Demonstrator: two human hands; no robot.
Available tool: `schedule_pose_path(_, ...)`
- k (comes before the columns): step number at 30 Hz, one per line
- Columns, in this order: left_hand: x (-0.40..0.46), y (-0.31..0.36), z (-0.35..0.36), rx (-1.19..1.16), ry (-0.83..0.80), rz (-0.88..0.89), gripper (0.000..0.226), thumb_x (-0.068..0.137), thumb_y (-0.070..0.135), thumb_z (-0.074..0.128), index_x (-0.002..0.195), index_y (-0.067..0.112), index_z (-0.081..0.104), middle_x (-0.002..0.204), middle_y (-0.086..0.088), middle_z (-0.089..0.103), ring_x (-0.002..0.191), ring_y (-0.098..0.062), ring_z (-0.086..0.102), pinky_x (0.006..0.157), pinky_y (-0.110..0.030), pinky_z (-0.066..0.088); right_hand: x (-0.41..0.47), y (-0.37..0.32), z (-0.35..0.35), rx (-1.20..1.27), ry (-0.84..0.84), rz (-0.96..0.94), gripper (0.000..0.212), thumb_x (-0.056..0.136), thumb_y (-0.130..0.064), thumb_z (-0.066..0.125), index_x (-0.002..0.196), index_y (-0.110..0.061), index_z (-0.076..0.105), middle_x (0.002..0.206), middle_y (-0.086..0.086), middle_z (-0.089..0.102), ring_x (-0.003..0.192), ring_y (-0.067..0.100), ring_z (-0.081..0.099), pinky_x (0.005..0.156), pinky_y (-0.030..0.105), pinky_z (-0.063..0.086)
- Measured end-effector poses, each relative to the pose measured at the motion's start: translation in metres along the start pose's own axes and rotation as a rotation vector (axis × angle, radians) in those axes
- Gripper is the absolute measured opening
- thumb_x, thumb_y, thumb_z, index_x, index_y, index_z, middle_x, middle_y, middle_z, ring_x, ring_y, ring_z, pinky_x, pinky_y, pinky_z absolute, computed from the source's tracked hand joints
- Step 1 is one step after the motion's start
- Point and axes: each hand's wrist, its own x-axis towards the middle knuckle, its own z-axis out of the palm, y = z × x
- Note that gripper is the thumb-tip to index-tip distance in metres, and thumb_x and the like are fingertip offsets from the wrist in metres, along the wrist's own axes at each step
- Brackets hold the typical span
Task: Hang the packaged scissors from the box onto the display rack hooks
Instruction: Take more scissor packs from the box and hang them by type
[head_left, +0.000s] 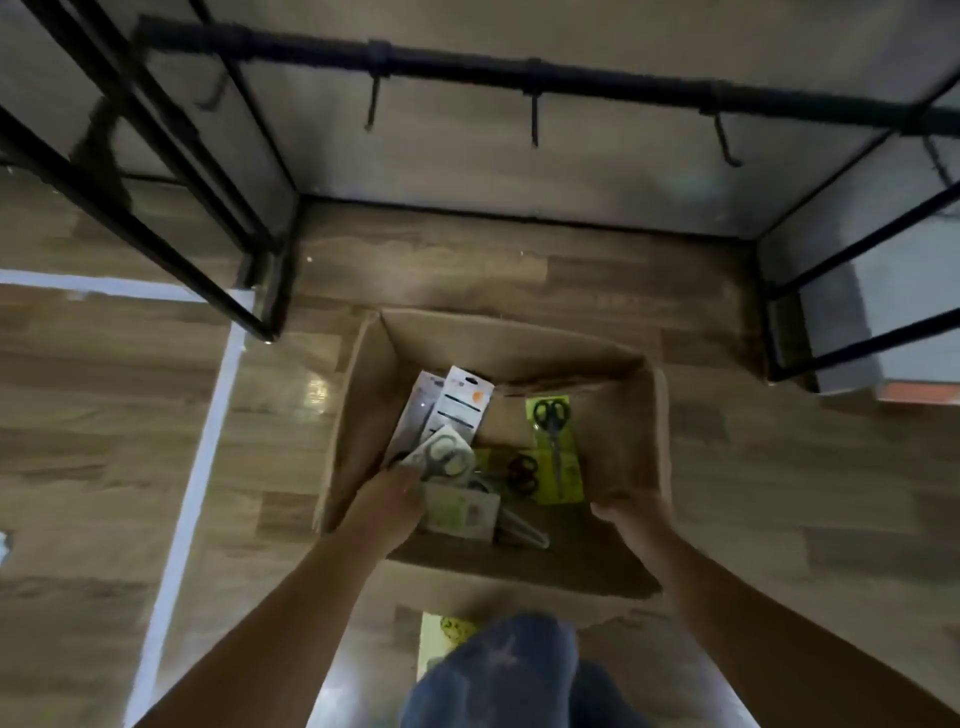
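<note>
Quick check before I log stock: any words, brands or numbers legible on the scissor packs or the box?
None can be read.
White pack with orange dot: dark print lines, too blurred.
Grey pack beside it: print blurred.
Green pack: no legible print.
Pack at the left hand: nothing legible.
Box: no visible print.

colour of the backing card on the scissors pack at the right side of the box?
Bright yellow-green backing card, holding dark-handled scissors; seen in the head view, the only one.
</note>
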Motion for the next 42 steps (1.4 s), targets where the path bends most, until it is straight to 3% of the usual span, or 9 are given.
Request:
schedule_pose_path(3,0.084,-0.029,0.051,0.096,-0.002,0.022,0.041,0.095,0.017,0.048,0.135,0.009,0.044,0.137,-0.015,0.048,0.121,-0.031,0.049,0.099,-0.032,0.038,0.09,0.01,0.029,-0.019,0.062,-0.111,0.02,0.087,-0.012,0.063,0.107,-0.011,0.063,0.114,0.016,0.062,0.079,0.019,0.054,0.064,0.024,0.042)
schedule_pose_path(8,0.189,-0.06,0.094,0.156,0.09,0.057,0.118,0.073,0.037,0.078,0.151,0.022,-0.008,0.157,-0.013,0.008,0.142,-0.037,0.013,0.112,-0.048,0.022,0.2,0.002,0.078,-0.284,0.007,-0.222,0.099,0.073,-0.027,0.079,0.147,-0.004,0.016,0.151,0.019,0.023,0.136,0.032,0.028,0.105,0.035,0.031)
schedule_pose_path(13,0.229,-0.085,0.121,0.171,-0.002,0.122,0.141,0.057,0.042,0.088,0.15,0.018,-0.015,0.158,-0.009,0.002,0.146,-0.03,0.001,0.118,-0.043,0.014,0.243,0.017,0.117,-0.541,0.097,-0.241,0.144,0.054,-0.048,0.085,0.145,-0.016,-0.023,0.154,0.018,-0.009,0.141,0.038,0.0,0.113,0.046,0.015)
schedule_pose_path(16,0.222,-0.084,0.125,0.202,-0.012,0.03,0.139,0.06,0.033,0.088,0.149,0.019,-0.018,0.158,-0.01,-0.002,0.145,-0.033,-0.001,0.118,-0.044,0.014,0.243,0.021,0.121,-0.478,0.171,-0.239,0.141,0.053,-0.047,0.086,0.147,-0.017,-0.015,0.153,0.019,0.007,0.139,0.039,0.013,0.11,0.045,0.02)
schedule_pose_path(21,0.212,-0.077,0.12,-0.008,0.044,0.026,0.124,0.057,0.014,0.09,0.15,0.025,0.008,0.15,-0.008,0.033,0.135,-0.03,0.034,0.106,-0.043,0.039,0.234,0.032,0.131,-0.097,0.048,-0.198,0.107,0.058,-0.023,0.088,0.143,-0.012,0.024,0.139,0.015,0.042,0.127,0.032,0.042,0.101,0.041,0.039)
schedule_pose_path(25,0.21,-0.084,0.119,-0.076,-0.076,-0.037,0.072,0.065,0.018,0.086,0.127,0.023,0.05,0.128,-0.002,0.057,0.115,-0.022,0.053,0.093,-0.034,0.048,0.238,0.04,0.127,0.127,0.009,-0.228,0.06,0.059,-0.004,0.085,0.111,-0.008,0.056,0.117,0.014,0.061,0.105,0.027,0.058,0.09,0.039,0.048)
schedule_pose_path(31,0.207,-0.079,0.115,-0.106,-0.144,-0.106,0.042,0.069,0.02,0.083,0.098,0.025,0.054,0.091,0.007,0.057,0.082,-0.009,0.054,0.062,-0.022,0.045,0.232,0.038,0.124,0.211,-0.128,-0.184,0.052,0.066,0.008,0.075,0.104,-0.017,0.052,0.112,0.011,0.06,0.099,0.021,0.055,0.091,0.041,0.047)
schedule_pose_path(37,0.203,-0.082,0.101,-0.138,-0.157,-0.11,0.054,0.069,0.016,0.083,0.116,0.018,0.055,0.096,0.006,0.056,0.094,-0.016,0.054,0.077,-0.029,0.048,0.222,0.032,0.12,0.082,-0.067,-0.265,0.078,0.061,0.008,0.08,0.13,-0.005,0.046,0.124,0.014,0.056,0.115,0.031,0.053,0.096,0.042,0.046)
schedule_pose_path(42,0.186,-0.078,0.07,-0.222,0.013,-0.044,0.056,0.068,-0.001,0.08,0.119,0.005,0.061,0.112,-0.014,0.064,0.105,-0.029,0.059,0.088,-0.033,0.047,0.186,0.01,0.096,0.014,0.056,-0.355,0.056,0.067,0.006,0.074,0.117,-0.01,0.056,0.111,0.012,0.062,0.104,0.029,0.058,0.086,0.036,0.049)
